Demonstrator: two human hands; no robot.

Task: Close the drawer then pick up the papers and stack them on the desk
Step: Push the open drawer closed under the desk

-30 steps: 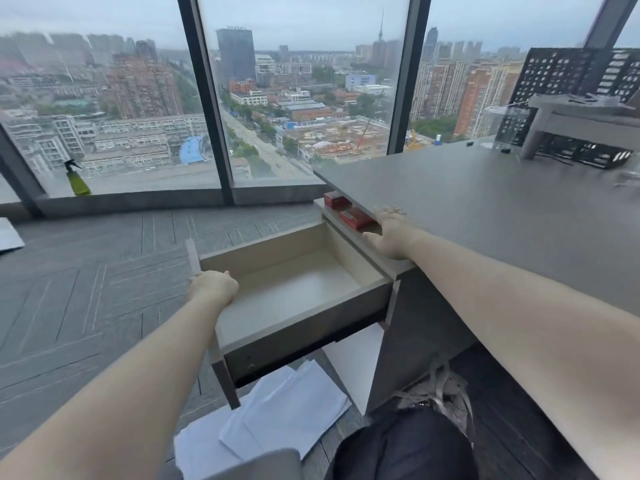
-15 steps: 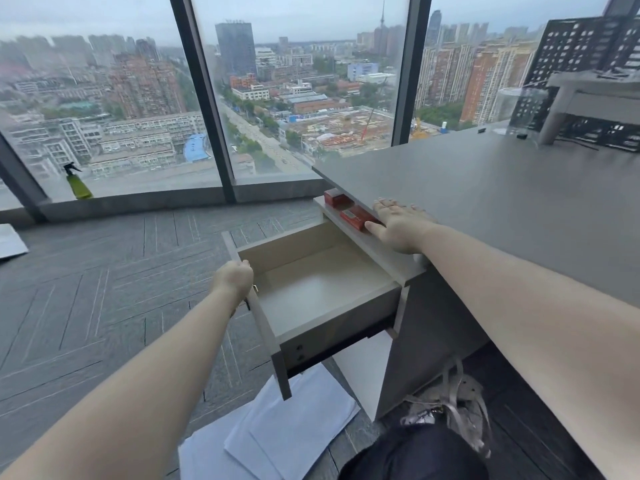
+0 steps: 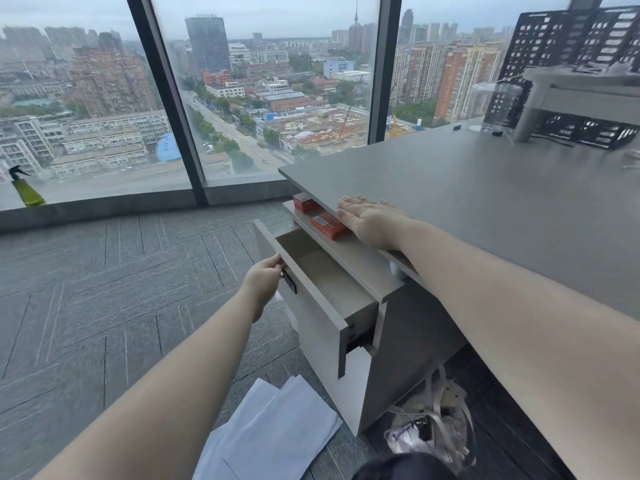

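Since the earlier frame, the pale wooden drawer (image 3: 322, 282) had slid further under the grey bench (image 3: 485, 202), partly open. My left hand (image 3: 263, 277) gripped its front; my right hand (image 3: 372, 218) lay flat, open, on the bench edge. I judged the loose white papers (image 3: 277, 431), on the floor below the drawer, still awaited stacking.
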